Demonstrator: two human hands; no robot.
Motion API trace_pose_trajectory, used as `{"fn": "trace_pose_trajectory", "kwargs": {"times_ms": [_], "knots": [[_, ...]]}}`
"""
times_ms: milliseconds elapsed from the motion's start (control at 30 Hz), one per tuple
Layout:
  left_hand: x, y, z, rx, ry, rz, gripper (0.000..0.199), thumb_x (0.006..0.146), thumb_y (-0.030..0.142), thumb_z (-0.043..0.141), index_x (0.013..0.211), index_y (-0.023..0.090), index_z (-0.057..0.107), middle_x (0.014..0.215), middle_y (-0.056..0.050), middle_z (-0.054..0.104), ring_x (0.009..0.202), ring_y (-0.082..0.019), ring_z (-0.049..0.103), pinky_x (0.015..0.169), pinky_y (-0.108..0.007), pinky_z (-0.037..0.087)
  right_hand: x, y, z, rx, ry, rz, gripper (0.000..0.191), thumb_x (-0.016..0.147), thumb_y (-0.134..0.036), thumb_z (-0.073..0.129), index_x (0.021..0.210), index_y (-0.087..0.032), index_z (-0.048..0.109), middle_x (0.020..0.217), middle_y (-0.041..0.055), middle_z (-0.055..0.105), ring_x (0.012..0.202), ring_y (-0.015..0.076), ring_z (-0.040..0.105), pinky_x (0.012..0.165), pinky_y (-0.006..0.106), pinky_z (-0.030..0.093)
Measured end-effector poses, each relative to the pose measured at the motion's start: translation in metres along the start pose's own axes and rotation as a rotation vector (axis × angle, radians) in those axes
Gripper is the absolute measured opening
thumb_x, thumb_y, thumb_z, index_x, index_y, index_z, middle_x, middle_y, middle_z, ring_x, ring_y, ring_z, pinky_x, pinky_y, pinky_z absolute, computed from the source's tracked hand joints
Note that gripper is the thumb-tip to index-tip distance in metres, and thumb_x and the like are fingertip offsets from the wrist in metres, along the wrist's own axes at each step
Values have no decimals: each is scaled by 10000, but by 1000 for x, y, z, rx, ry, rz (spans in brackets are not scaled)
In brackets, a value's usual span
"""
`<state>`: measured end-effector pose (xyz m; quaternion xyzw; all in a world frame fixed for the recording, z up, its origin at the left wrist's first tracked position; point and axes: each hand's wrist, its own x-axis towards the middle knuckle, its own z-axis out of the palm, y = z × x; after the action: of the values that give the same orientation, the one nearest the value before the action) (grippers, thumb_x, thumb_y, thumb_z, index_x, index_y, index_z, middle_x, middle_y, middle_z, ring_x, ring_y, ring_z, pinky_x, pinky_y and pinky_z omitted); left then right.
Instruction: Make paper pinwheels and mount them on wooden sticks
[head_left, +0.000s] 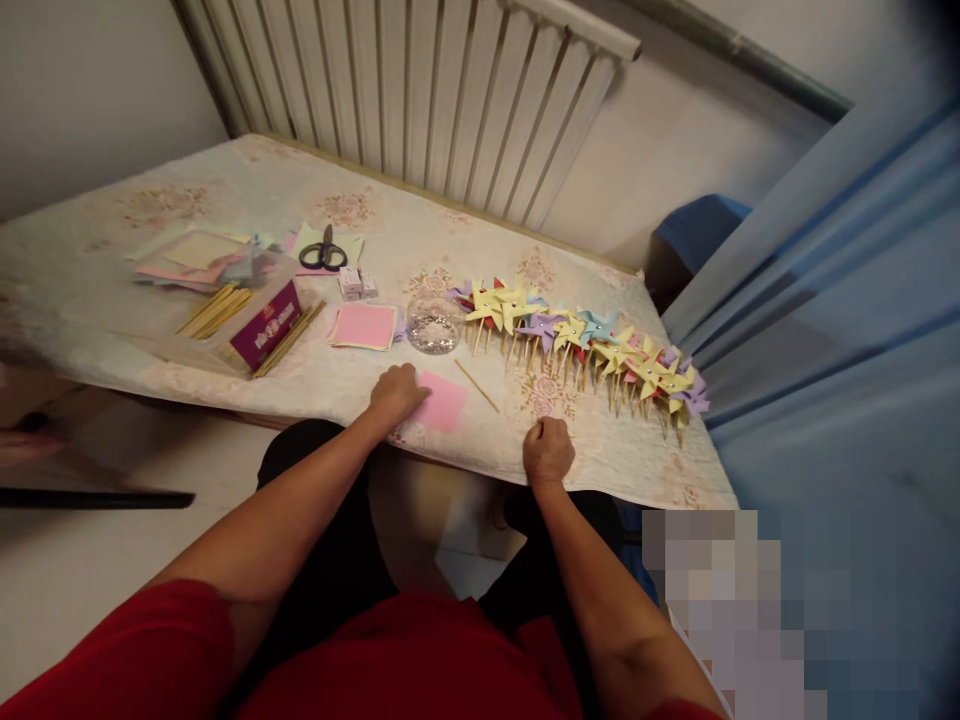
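Note:
A pink paper square (444, 403) lies near the front edge of the table. My left hand (397, 397) is closed at its left side, with the thumb and fingertips on the paper's edge. Just right of the square, a thin wooden stick (477, 386) rests at a slant. My right hand (549, 452) is curled into a fist on the table edge, apart from the paper; whatever is inside it, if anything, is hidden. Behind the square stands a round clear container (433, 328) with small shiny pieces, beside a stack of pink and yellow paper squares (364, 327).
A row of paper pinwheels on sticks (585, 335) runs along the right. On the left are a clear box with a purple label (266, 325), wooden sticks (214, 312), black scissors (324, 252), small white boxes (356, 283) and loose coloured papers (187, 258). Blue curtain (832, 300) hangs right.

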<state>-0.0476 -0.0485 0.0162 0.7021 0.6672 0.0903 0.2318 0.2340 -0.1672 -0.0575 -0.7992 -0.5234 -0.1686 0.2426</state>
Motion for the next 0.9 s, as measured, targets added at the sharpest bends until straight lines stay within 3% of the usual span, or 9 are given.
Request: {"fn": "trace_pose_trajectory", "kwargs": {"times_ms": [200,267,400,500,700,900], "knots": [[-2,7,11,-41,-17,-28,449,702,291,682,1127,169,603,1065,-179,715,992,-330,680,776,-378,498,1,-3,-5,-4,-18,1,165,899,-157,494,869,-177,655,845,51,578,745,178,489,644,291,323],[0,7,12,-135,-17,-21,353,681,274,693,1020,196,629,970,-127,721,924,-306,677,735,-355,478,2,-3,-5,-5,-28,5,167,897,-150,491,869,-175,653,845,53,580,757,180,498,654,290,333],[6,12,10,-502,-61,42,165,619,252,718,686,209,574,664,-2,607,660,-189,578,583,-274,383,2,-3,-5,-8,-34,10,173,901,-155,485,861,-177,652,845,56,592,764,184,508,668,295,341],[10,21,6,-873,-190,40,193,606,255,715,649,200,535,564,43,521,521,-124,461,507,-241,308,2,-2,-3,1,-17,5,179,898,-152,479,868,-180,653,848,56,603,766,185,517,676,295,348],[27,36,0,-1227,-345,144,290,580,331,776,716,162,584,619,36,571,532,-97,469,524,-219,317,2,-1,-2,22,-12,-9,189,890,-139,467,885,-181,651,851,57,610,793,188,538,705,290,375],[40,39,8,-1476,-418,113,376,549,310,807,833,137,633,726,-8,657,601,-126,572,601,-250,420,3,-3,-4,18,-16,-13,199,896,-147,460,869,-187,652,840,59,612,794,192,547,705,290,384]]}}
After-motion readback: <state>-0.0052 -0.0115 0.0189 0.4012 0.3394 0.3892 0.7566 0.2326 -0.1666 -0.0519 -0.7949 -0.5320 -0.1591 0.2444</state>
